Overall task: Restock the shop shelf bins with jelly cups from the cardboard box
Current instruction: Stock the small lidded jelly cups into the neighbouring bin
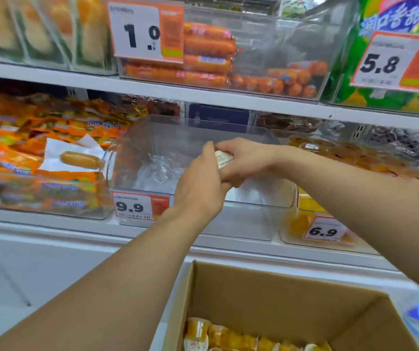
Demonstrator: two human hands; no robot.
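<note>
Hands meet over the clear plastic shelf bin (152, 138) in the middle of the lower shelf (51, 224). Left hand (200, 183) and right hand (243, 160) both have fingers curled round one small jelly cup with a white printed lid (224, 159), held between them just above the bin's front half. Only the lid edge shows; the cup body is hidden by the fingers.

Bin holds crumpled clear plastic film (160, 165) at the bottom; no cups visible inside it. A price tag reading 9.9 (133, 206) is fixed to its front wall.

Brown cardboard box (266, 295) sits open below the shelf at bottom right, with a row of amber jelly cups (228, 336) along its near edge.

Left neighbour bin (59, 211) is full of orange snack packets (59, 122). Right neighbour bin (289, 234) holds amber cups, tag 6.9 (323, 231). Upper shelf: clear bin with orange sausages (208, 44), tag 1.0 (137, 31); green packs (390, 97) with tag 5.8 (380, 63) at far right.
</note>
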